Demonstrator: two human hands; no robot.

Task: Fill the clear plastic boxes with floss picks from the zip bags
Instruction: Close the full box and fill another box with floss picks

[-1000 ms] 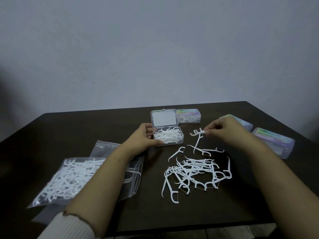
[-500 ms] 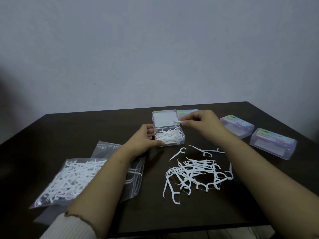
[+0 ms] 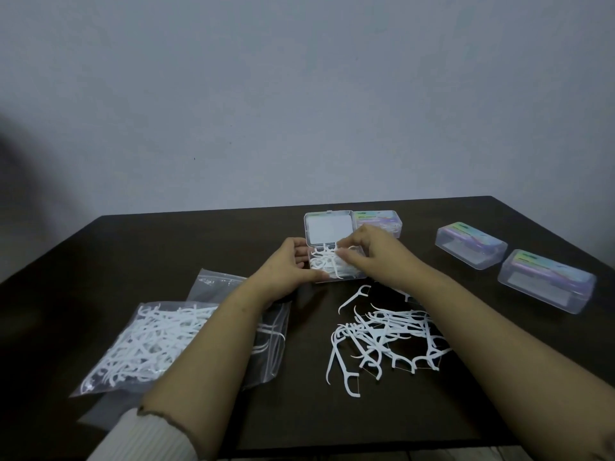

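Zip bag (image 3: pixel 156 341) of floss picks near worktop (image 3: pixel 100 261) left edge. Left hand (image 3: pixel 286 267) grips open box (image 3: pixel 332 261), part-filled; right hand (image 3: pixel 372 251) fingers curled inside, probably pinching picks. Loose picks (image 3: pixel 386 334) centre. Closed boxes (image 3: pixel 545 281) right.

A dark brown counter (image 3: pixel 166 247) carries everything. The open clear box (image 3: pixel 336 261), partly filled with white floss picks, sits toward its far middle. Touching the box's far right corner is a closed box (image 3: pixel 382 219). Well to the right of the open box lie two more closed boxes (image 3: pixel 471 244) (image 3: pixel 547 284). Just nearer than the open box is a loose heap of picks (image 3: pixel 386 334). Nearer and left of it lie zip bags (image 3: pixel 149 341), one holding picks.
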